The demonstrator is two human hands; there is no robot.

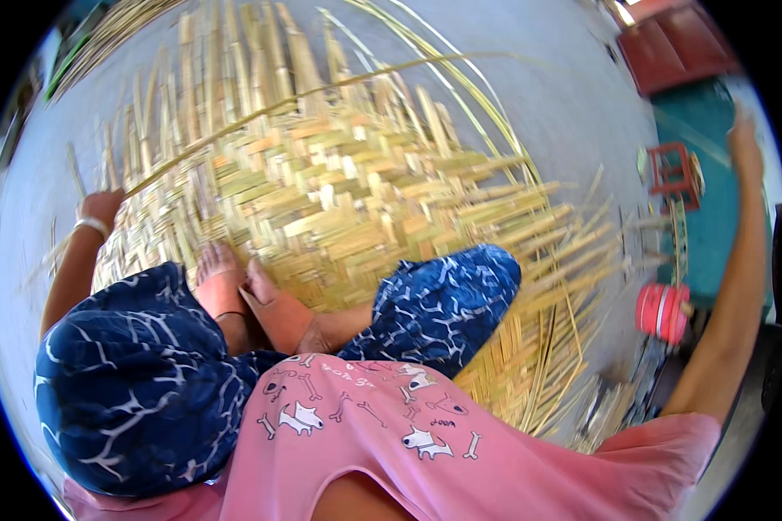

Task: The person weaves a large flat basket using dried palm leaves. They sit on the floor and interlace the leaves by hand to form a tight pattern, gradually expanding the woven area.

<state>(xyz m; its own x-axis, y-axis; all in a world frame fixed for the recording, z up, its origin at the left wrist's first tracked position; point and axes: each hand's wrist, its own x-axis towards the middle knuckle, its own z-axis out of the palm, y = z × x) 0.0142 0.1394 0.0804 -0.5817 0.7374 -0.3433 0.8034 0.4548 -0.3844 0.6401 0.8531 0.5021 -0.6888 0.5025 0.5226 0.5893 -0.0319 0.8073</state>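
My left hand (102,208), a pale bangle at its wrist, is closed around one end of a long thin bamboo-like strip (261,111). The strip slants up to the right across a partly woven mat (321,200) of yellow-green strips, and its far end fades in blur. Loose strip ends fan out along the mat's far and right edges. Out at the far right, my right hand (745,143) is raised on an outstretched arm, away from the mat. Its fingers are too small and smeared to read. My feet (265,295) rest on the mat's near part.
Long loose strips (460,74) lie beyond the mat on the grey floor (539,104). A bundle of thin stalks (113,35) is at the far left. To the right stand a red-brown stool (673,178), a pink-red container (660,313) and a dark red cabinet (678,48).
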